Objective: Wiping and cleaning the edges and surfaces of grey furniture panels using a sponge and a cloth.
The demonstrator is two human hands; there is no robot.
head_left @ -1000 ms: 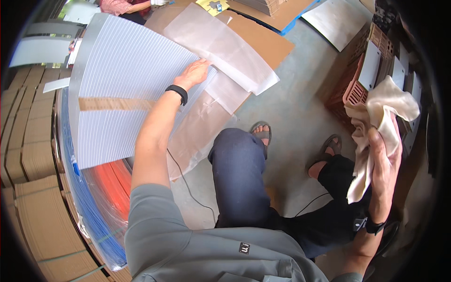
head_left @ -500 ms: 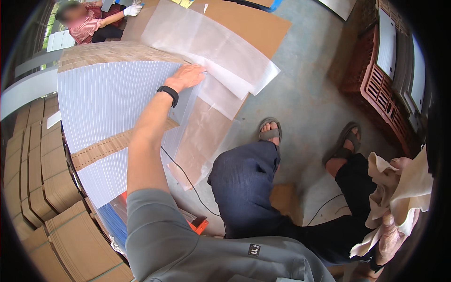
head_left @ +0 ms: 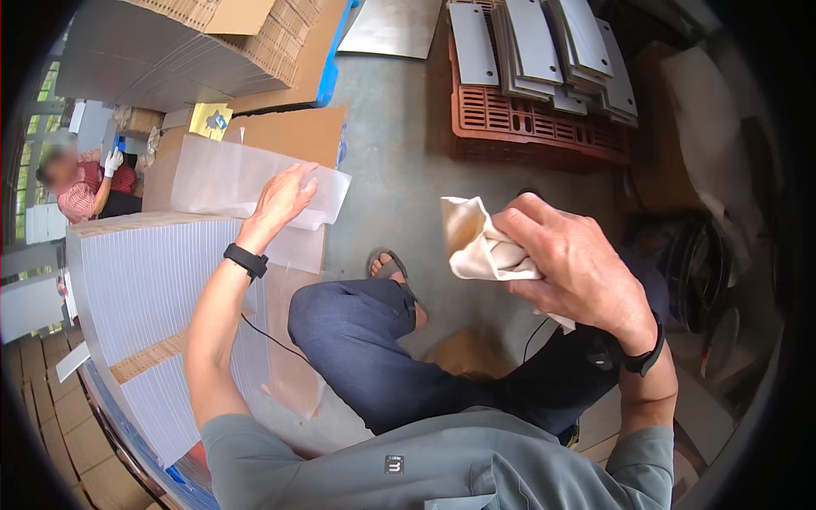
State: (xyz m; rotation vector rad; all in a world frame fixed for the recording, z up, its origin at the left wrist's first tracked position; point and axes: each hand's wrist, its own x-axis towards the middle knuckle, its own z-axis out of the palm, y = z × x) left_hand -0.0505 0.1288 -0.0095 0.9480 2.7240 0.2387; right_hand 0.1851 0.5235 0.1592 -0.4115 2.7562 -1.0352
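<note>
My left hand (head_left: 282,200) hovers at or just above a translucent plastic sheet (head_left: 212,174); I cannot tell whether it touches. Its fingers are stretched out and hold nothing. Below and left of it stands a tall stack of thin white-edged panels (head_left: 153,272), with a brown cardboard band across its side. In front of my right knee, my right hand (head_left: 582,268) is closed around a crumpled cream cloth (head_left: 476,242). Part of the cloth is hidden behind the fingers.
A red-brown plastic crate (head_left: 527,123) at the far right holds several grey-white panels (head_left: 531,42). Another person (head_left: 89,187) in a striped top sits at the far left. A cardboard stack (head_left: 272,42) stands at the back. A black cable (head_left: 276,340) runs beside my left leg.
My view has swung to the right. My left hand has come off the panel stack's edge to the plastic sheet. My right hand has brought the cloth from the lower right up in front of me.
</note>
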